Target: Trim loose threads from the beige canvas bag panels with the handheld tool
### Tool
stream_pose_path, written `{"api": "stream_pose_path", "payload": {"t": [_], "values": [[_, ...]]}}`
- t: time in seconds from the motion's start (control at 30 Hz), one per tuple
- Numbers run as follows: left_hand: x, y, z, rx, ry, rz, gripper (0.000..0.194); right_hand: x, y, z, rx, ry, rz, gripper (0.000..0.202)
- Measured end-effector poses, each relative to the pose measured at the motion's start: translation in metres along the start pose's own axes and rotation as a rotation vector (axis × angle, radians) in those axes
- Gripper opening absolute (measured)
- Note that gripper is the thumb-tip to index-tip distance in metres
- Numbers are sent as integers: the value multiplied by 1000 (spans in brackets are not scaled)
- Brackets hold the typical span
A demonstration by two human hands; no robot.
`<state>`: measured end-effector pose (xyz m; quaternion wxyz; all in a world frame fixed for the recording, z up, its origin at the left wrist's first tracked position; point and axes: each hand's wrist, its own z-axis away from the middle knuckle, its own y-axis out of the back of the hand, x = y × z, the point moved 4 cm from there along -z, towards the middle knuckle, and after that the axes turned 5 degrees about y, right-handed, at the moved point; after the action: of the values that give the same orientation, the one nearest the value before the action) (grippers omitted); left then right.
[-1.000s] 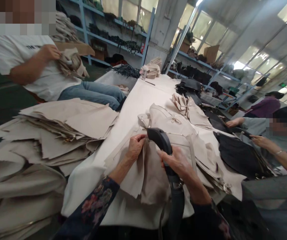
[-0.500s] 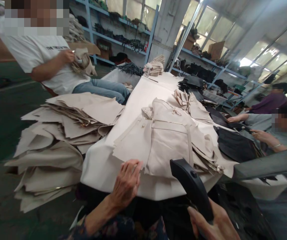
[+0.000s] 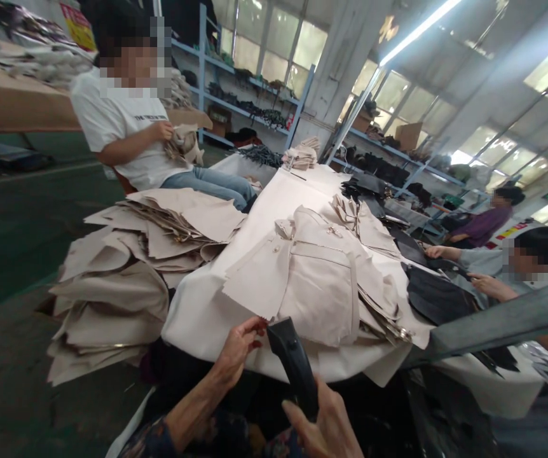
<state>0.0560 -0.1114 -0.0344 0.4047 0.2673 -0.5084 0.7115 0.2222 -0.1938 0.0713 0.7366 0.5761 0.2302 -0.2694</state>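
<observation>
My right hand (image 3: 328, 423) is wrapped round the lower end of a black handheld tool (image 3: 293, 359). The tool's tip is close to the fingertips of my left hand (image 3: 238, 350), at the front edge of a beige fabric piece (image 3: 259, 273). My left fingers are pinched at that piece's lower corner; the tool's tip partly hides the spot. The beige piece, with a sewn pocket panel and metal fittings, lies on top of other beige pieces on the white-covered table (image 3: 198, 308).
A tall stack of beige pieces (image 3: 116, 305) stands left of the table. A seated person (image 3: 126, 127) handles fabric beyond it. Black pieces (image 3: 438, 292) lie at the right, near another person's hands. A grey metal bar (image 3: 507, 324) crosses the right side.
My right hand has brought the black tool leftward to my left fingertips. My left hand has closed on the fabric corner. The whole view has shifted.
</observation>
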Motion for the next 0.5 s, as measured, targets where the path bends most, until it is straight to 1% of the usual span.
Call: {"api": "stream_pose_path", "payload": {"t": [0.13, 0.23, 0.3, 0.4, 0.43, 0.5], "values": [[7, 8, -6, -92, 4, 27, 25, -20, -6, -5, -72, -11, 9, 39], [14, 12, -8, -152, 9, 54, 25, -26, -8, 2, -98, -50, 7, 42], [19, 14, -8, -204, -5, 93, 28, -24, -9, 11, -104, -68, 25, 41], [26, 17, -6, -270, -43, 193, 31, -16, -11, 26, -70, -56, 57, 40], [28, 19, -5, -275, -43, 244, 30, -12, -12, 30, -55, -51, 67, 39], [30, 24, -7, -236, -14, 365, 25, -4, -14, 34, -39, -30, 92, 33]]}}
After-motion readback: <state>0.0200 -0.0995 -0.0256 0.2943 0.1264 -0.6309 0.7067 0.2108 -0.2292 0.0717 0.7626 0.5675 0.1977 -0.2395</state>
